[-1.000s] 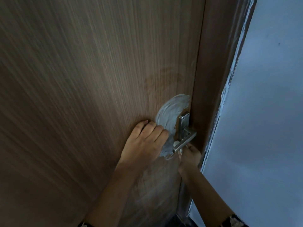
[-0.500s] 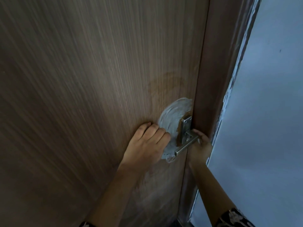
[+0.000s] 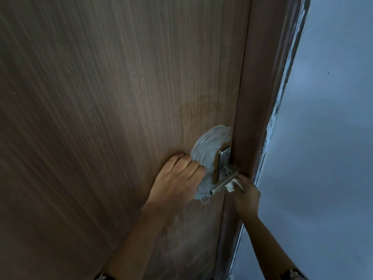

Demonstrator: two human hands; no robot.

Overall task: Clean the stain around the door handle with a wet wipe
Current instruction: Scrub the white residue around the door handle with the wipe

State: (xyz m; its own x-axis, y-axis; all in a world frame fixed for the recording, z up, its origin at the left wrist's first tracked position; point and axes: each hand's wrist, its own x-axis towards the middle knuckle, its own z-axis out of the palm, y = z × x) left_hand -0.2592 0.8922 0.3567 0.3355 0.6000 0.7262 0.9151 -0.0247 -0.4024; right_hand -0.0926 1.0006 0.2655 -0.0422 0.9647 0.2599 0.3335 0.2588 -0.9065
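Wood door fills the left. On it the left hand lies flat and grasps nothing, fingertips at the left edge of the stain. The stain is a white smear whose long axis runs top to bottom, left of the handle. The right hand pinches the wipe just under the lever. The left hand is nearer the stain. The wipe likely has to go up-left, around the lever.

Dim, soft-focus wide-angle view; door shadowed and smeared leftward, wall brighter.
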